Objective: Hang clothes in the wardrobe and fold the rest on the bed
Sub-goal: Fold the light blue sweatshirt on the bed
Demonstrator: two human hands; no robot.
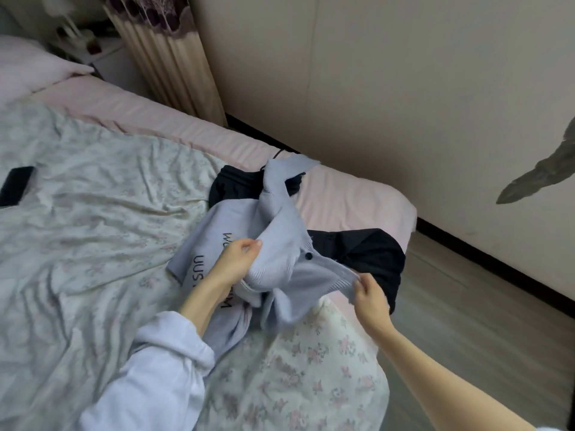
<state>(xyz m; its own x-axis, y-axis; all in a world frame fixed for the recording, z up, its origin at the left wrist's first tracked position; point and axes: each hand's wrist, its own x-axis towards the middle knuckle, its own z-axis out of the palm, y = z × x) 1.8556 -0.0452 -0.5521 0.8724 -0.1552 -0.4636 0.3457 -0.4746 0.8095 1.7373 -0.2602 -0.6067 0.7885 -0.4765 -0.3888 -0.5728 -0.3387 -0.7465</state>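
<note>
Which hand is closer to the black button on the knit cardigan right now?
Left, narrowly. The left hand grips bunched knit just left of the black button; the right hand pinches the cardigan edge below and right of it.

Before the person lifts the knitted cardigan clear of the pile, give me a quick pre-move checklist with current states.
1. Left hand grips the pale lilac knitted cardigan: ok.
2. Right hand pinches its buttoned edge: ok.
3. Cardigan untangled: not ok, bunched and twisted.
4. Cardigan free of the lilac printed T-shirt beneath: cannot tell.
5. Black garments clear of the lift: cannot tell, cardigan overlaps them.
6. Black phone out of the way on the floral quilt: ok.
</note>
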